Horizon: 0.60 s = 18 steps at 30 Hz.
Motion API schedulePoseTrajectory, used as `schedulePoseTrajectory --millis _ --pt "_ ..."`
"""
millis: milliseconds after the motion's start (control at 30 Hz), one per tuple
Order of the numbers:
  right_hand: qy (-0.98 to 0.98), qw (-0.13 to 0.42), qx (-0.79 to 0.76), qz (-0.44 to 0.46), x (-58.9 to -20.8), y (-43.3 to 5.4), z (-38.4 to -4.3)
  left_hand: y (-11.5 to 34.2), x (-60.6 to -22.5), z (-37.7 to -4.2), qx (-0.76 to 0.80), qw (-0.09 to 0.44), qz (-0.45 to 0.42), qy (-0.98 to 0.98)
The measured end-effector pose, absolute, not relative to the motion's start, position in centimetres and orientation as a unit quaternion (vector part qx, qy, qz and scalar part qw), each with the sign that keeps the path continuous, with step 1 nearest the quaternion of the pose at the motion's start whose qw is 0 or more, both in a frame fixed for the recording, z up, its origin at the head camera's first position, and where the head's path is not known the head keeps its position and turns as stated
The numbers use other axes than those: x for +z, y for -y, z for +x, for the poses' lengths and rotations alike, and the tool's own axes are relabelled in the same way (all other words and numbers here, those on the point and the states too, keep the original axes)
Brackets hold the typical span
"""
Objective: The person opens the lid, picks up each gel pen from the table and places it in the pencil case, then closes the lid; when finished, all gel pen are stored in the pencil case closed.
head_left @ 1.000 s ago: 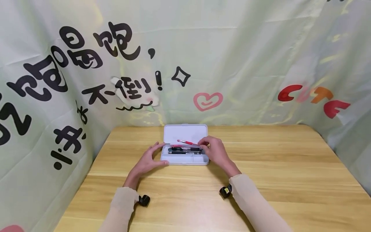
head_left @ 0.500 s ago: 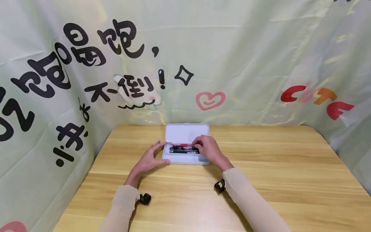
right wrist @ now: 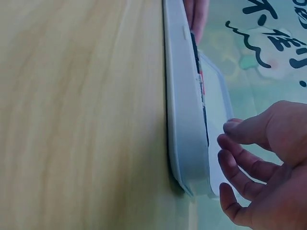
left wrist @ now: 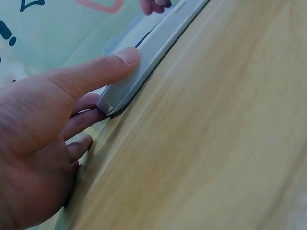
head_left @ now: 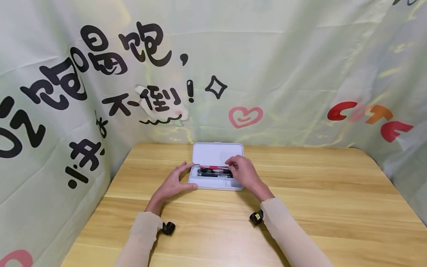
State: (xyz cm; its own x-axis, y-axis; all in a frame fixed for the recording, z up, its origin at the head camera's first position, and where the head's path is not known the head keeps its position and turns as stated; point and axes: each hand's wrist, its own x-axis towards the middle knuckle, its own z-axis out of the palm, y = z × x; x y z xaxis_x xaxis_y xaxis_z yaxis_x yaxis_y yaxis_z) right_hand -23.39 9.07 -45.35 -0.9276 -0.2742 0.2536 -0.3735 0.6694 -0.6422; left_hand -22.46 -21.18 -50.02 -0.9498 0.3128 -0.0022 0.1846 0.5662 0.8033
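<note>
A white pencil case (head_left: 208, 183) lies on the table with its lid (head_left: 213, 154) raised at the back. A red pen (head_left: 211, 167) and black pens (head_left: 210, 174) lie lengthwise in its rear compartment. My left hand (head_left: 171, 184) holds the case's left end, thumb (left wrist: 125, 56) on the front edge and fingers at the end and back. Over the right end is my right hand (head_left: 246, 173), covering part of the pens. In the right wrist view, the loosely bent fingers of the right hand (right wrist: 264, 167) hold nothing, beside the case (right wrist: 187, 115).
The wooden table (head_left: 213, 226) runs back to a printed curtain (head_left: 283, 66) with black characters and a pink heart. A small divider splits the case's front compartment. Black wrist cameras (head_left: 168, 228) sit at both sleeves.
The red pen, earlier pinched in my right hand above the case, has gone down beside the black pens. The right fingers have let go and risen slightly. My left hand stays on the case.
</note>
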Motion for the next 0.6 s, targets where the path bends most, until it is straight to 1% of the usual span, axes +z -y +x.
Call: schedulePoseTrajectory --millis 200,367,467,600 --pt "0.887 0.097 0.429 0.139 -46.2 -11.0 -23.0 20.9 -50.1 -22.5 0.447 0.076 0.147 -0.879" --pt "0.874 0.098 0.471 0.073 -46.6 -12.4 -23.1 20.9 -49.9 -22.6 0.467 0.068 0.154 -0.868" --pt "0.871 0.076 0.483 0.045 -46.8 -12.9 -23.2 21.0 -50.0 -22.6 0.476 0.064 0.152 -0.864" --pt "0.874 0.018 0.485 0.036 -47.0 -13.3 -23.1 21.2 -50.2 -22.6 0.476 0.065 0.147 -0.864"
